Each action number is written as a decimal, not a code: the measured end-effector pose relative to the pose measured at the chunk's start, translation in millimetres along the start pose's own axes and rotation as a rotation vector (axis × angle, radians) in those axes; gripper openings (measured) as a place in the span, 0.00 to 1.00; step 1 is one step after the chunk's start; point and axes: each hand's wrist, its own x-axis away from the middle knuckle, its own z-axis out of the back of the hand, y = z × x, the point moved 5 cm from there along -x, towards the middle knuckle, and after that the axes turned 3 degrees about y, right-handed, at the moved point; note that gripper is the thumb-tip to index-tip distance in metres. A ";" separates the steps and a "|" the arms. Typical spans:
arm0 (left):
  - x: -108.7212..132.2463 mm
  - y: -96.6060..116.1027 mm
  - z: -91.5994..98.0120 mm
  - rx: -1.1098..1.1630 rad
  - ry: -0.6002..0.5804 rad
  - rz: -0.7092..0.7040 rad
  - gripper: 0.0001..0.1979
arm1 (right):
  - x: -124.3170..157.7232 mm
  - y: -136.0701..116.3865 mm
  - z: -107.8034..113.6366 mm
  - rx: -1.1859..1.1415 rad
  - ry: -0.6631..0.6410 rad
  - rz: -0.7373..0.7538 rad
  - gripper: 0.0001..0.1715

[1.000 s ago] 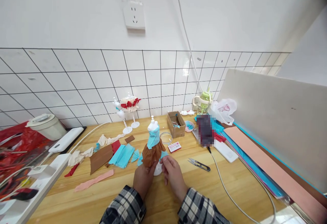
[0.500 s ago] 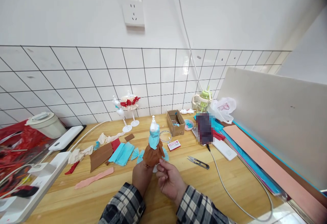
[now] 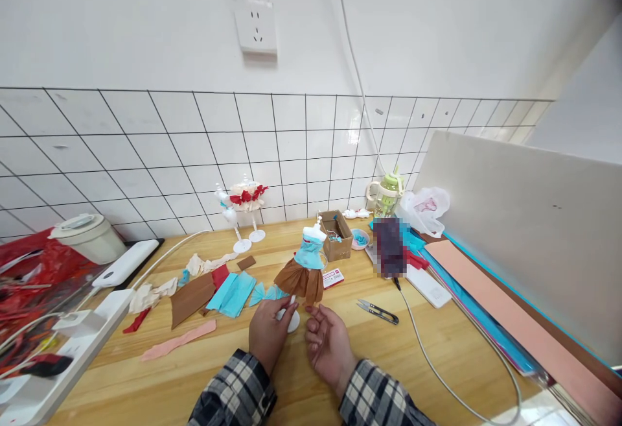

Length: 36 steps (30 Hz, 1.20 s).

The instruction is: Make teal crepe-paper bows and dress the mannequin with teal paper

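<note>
A small white dress form wears a light-blue bodice [image 3: 310, 252] and a gathered brown skirt [image 3: 300, 278]; it leans to the right. My left hand [image 3: 273, 329] pinches its white stand below the skirt, and the round white base [image 3: 293, 322] shows beside the fingers. Just right of the stand is my right hand [image 3: 329, 343], palm turned up and fingers curled, the thumb and fingertip close together near the skirt's lower hem. Whether anything lies between those fingertips is too small to tell. A light-blue bow [image 3: 265, 293] lies behind my left hand.
Blue [image 3: 232, 294] and brown fabric pieces [image 3: 192, 299] lie at left. Two dressed forms [image 3: 247, 198] stand near the wall. Behind are a cardboard box [image 3: 336, 235] and a small bowl [image 3: 359, 239]. Thread snips [image 3: 378, 311] and a cable [image 3: 422, 348] are at right.
The dress form has turned and tilted to the right, showing its bodice and skirt broadly. My left hand has shifted from the skirt to the stand. My right hand has moved slightly right and opened its palm upward.
</note>
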 end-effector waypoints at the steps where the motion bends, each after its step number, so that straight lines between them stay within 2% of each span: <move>1: 0.0 0.1 0.3 0.008 0.005 0.001 0.16 | 0.4 -0.1 1.5 0.064 0.006 0.042 0.13; 4: 0.4 0.9 0.0 0.029 0.008 0.002 0.15 | 4.2 0.6 -0.5 0.275 -0.001 0.166 0.19; 6: 1.0 1.4 -1.2 0.043 0.002 0.004 0.14 | 6.3 1.9 -4.9 0.320 -0.003 0.201 0.23; 8: 1.9 1.5 -3.0 0.056 -0.011 0.007 0.14 | 5.8 3.6 -9.5 0.270 0.004 0.182 0.24; 12: 4.1 2.5 -6.0 0.061 -0.037 0.017 0.13 | -2.2 5.4 -16.7 0.074 0.035 0.118 0.17; 16: 6.2 5.6 -6.4 0.044 -0.048 0.029 0.13 | -7.5 5.2 -20.0 -0.017 0.092 0.149 0.14; 24: 6.1 8.5 -6.9 0.031 -0.049 0.050 0.10 | 5.1 1.3 -29.4 -0.088 0.003 0.140 0.20; 27: 5.9 8.0 -5.7 0.041 -0.033 0.082 0.09 | 7.3 -0.8 -24.9 -0.048 -0.022 0.145 0.22; 29: 6.1 8.7 -4.7 0.060 -0.031 0.092 0.09 | 5.9 -2.7 -16.3 0.004 0.010 0.180 0.22; 31: 6.7 10.2 -4.6 0.087 -0.044 0.089 0.10 | 4.1 -8.6 -3.5 0.086 0.116 0.269 0.23; 33: 8.6 12.0 -5.6 0.117 -0.065 0.084 0.12 | 7.0 -23.2 7.0 0.239 0.249 0.455 0.22; 36: 17.1 16.3 -8.6 0.164 -0.106 0.071 0.13 | 29.7 -57.7 -1.0 0.643 0.351 0.958 0.19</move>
